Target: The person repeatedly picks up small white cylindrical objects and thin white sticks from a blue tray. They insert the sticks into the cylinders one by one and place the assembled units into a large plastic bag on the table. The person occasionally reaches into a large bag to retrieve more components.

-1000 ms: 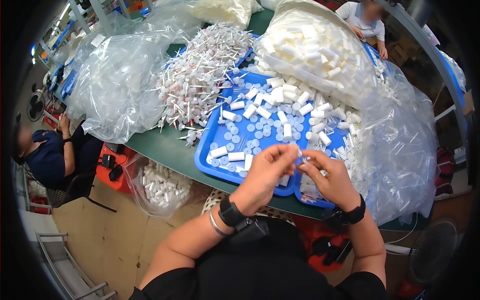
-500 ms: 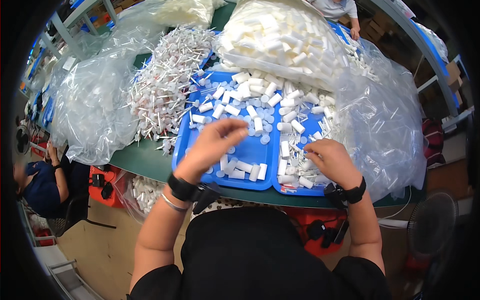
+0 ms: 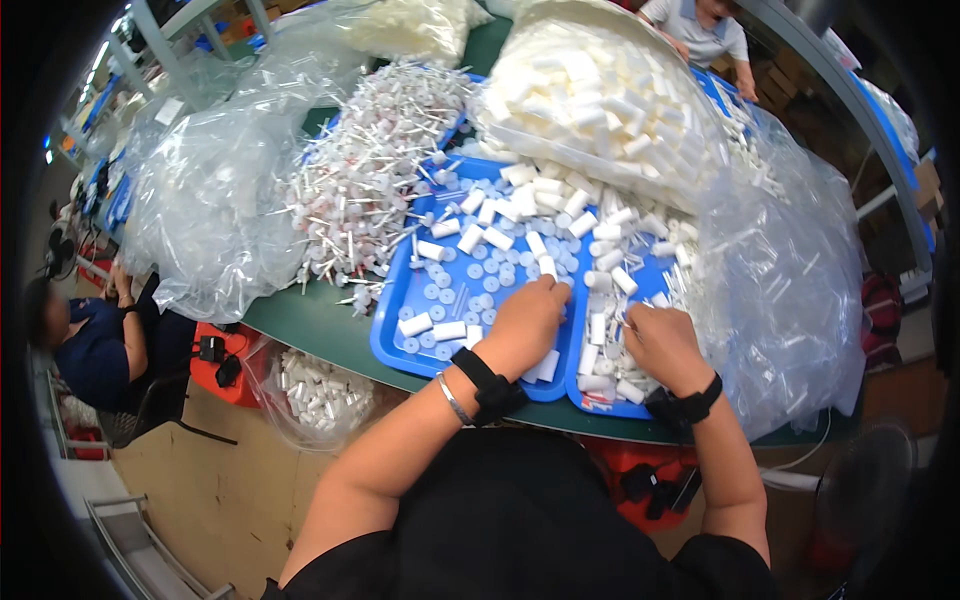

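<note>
My left hand [image 3: 528, 318] is over the right side of a blue tray [image 3: 392, 335], its fingers closed at the lower end of a white foam-like cylinder [image 3: 547, 266]. Around it in that tray are more white cylinders and many small translucent discs [image 3: 437, 312] with centre holes. Over the adjoining blue tray [image 3: 577, 388] hangs my right hand [image 3: 665, 345], thumb and fingers pinched together. Whatever sits between those fingertips is too small to name. White cylinders [image 3: 598, 328] and thin white sticks lie beside and beneath the right hand.
A big pile of white sticks with disc ends [image 3: 365, 170] rises at the left. Behind the trays stands an open bag of white cylinders [image 3: 610, 100]. Clear plastic bags [image 3: 215, 215] flank both sides. Another person [image 3: 715, 35] sits across the table, and one [image 3: 90, 335] at far left.
My left hand has moved right and down onto the white cylinder, and its fingers have closed. My right hand stays pinched over the right tray. The whole view has shifted slightly.
</note>
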Motion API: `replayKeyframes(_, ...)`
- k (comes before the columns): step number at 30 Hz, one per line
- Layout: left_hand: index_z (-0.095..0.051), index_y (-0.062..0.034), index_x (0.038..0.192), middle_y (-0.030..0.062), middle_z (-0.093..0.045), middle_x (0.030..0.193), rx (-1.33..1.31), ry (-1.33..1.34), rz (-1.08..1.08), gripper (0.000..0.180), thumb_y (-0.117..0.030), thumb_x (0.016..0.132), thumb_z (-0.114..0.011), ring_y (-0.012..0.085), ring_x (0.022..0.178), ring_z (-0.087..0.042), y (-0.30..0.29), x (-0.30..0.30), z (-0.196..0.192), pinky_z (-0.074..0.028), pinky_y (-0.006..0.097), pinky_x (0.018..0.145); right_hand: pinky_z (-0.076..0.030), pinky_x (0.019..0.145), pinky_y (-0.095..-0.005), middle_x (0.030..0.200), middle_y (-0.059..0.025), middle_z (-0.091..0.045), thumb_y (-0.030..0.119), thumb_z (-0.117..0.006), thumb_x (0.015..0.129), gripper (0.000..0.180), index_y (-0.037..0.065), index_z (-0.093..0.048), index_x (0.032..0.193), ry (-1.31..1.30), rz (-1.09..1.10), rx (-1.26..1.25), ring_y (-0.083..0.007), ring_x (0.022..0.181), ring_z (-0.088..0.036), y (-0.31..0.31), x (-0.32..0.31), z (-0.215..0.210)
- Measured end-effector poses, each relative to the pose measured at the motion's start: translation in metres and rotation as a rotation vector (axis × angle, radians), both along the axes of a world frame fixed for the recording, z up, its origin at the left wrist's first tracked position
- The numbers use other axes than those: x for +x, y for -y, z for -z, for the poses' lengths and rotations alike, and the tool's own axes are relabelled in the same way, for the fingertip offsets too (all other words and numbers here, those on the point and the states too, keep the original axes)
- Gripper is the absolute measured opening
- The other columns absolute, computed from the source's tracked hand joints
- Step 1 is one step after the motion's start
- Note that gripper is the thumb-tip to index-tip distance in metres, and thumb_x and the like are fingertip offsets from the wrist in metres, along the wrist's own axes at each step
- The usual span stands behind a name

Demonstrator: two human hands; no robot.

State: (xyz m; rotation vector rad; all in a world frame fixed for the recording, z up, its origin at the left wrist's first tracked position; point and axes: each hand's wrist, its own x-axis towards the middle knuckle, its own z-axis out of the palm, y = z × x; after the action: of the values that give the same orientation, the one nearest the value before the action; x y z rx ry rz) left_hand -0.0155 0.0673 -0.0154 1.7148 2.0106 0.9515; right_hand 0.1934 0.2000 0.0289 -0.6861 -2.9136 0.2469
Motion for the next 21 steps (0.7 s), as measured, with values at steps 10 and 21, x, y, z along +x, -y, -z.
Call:
replayKeyframes(10,-0.059,0.0051,0.133,0.0106,-0.065,0.123,-0.138,1.770,-0.059,0.036,-0.010,0.102,-0.066,0.0160,0.108,-0.068,0.039,-0.009,-0.031,-0.057,0.026,0.097,-0.047,0.068,-0.0385,0.075,-0.0046,-0.068,0.008,-0.081,0.082,0.014,0.006,-0.072,0.092,-0.374,-0.016,-0.287,-0.0251,0.071,-0.062,0.028,-0.008,-0.043)
replayKeyframes(21,-0.054,0.0089,0.135,0.0165,-0.065,0.120,-0.068,2.212,-0.067,0.036,-0.009,0.104,-0.062,0.0161,0.102,-0.068,0.056,0.005,-0.016,-0.059,0.024,0.093,-0.040,0.071,-0.0375,0.080,-0.0014,-0.064,0.010,-0.082,0.081,0.013,0.009,-0.072,0.089,-0.349,-0.192,0.095,-0.0229,0.075,-0.056,0.056,-0.022,-0.054)
